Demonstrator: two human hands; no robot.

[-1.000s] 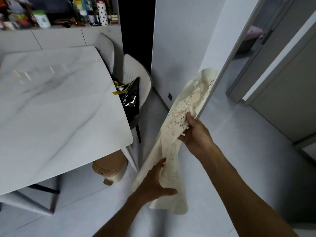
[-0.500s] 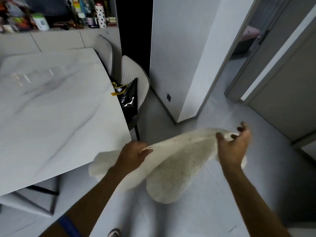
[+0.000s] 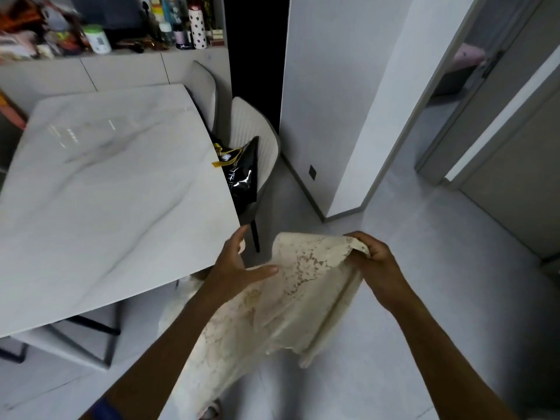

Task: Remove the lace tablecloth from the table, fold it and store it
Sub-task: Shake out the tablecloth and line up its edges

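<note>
The cream lace tablecloth (image 3: 281, 301) hangs in the air in front of me, off the white marble table (image 3: 106, 189), partly doubled over. My right hand (image 3: 374, 259) pinches its upper right corner. My left hand (image 3: 239, 265) lies over the upper left part of the cloth with thumb and fingers spread, close to the table's near right corner. The lower part of the cloth drapes down under my left forearm toward the floor.
Two pale chairs (image 3: 257, 140) stand at the table's right side, one holding a black bag (image 3: 242, 174). A shelf (image 3: 115, 53) with bottles and clutter runs behind the table. A white wall corner (image 3: 348, 116) and open doorways are to the right; grey floor (image 3: 439, 268) lies ahead.
The cloth went from hanging upright in my right hand to being flipped sideways and spread between both hands. My right hand now grips its corner; my left hand has opened on it.
</note>
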